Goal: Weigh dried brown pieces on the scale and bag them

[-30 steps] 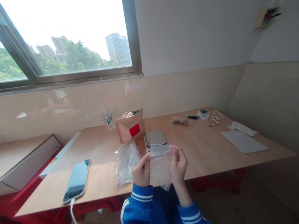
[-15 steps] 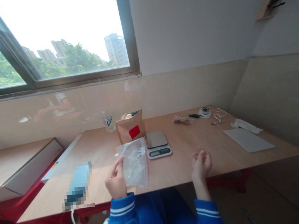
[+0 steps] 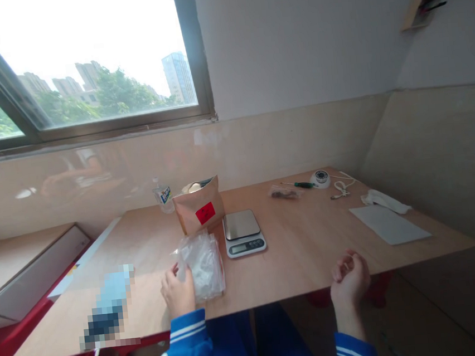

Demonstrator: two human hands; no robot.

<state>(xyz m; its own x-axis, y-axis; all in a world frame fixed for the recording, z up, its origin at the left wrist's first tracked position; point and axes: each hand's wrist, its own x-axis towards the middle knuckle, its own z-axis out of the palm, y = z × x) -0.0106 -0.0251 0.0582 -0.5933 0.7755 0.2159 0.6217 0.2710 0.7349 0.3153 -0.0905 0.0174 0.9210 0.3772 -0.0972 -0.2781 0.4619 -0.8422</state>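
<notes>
My left hand point(image 3: 178, 291) is at the left edge of some clear plastic zip bags point(image 3: 204, 268), its thumb and fingers closed on that edge. The bags lie in a loose pile on the table, with a red strip along their right side. My right hand point(image 3: 350, 279) is raised by the table's front edge, palm up. Its fingers are loosely curled, and nothing shows in them. Right of the bags stands a digital kitchen scale point(image 3: 244, 233) with a bare steel plate. Behind the bags a brown paper pouch point(image 3: 198, 207) with a red label stands upright, its top open.
A clear bottle point(image 3: 163, 196) stands by the wall. A blurred-out device point(image 3: 109, 302) with a white cable lies at the left. Toward the back right are a small bag of parts point(image 3: 284, 192), a green screwdriver point(image 3: 304, 185), a white dome camera point(image 3: 320, 179) and white sheets point(image 3: 389, 225).
My left hand has lowered the plastic bag, which was held up, onto the table. My right hand has moved right, away from the scale. The view has shifted slightly.
</notes>
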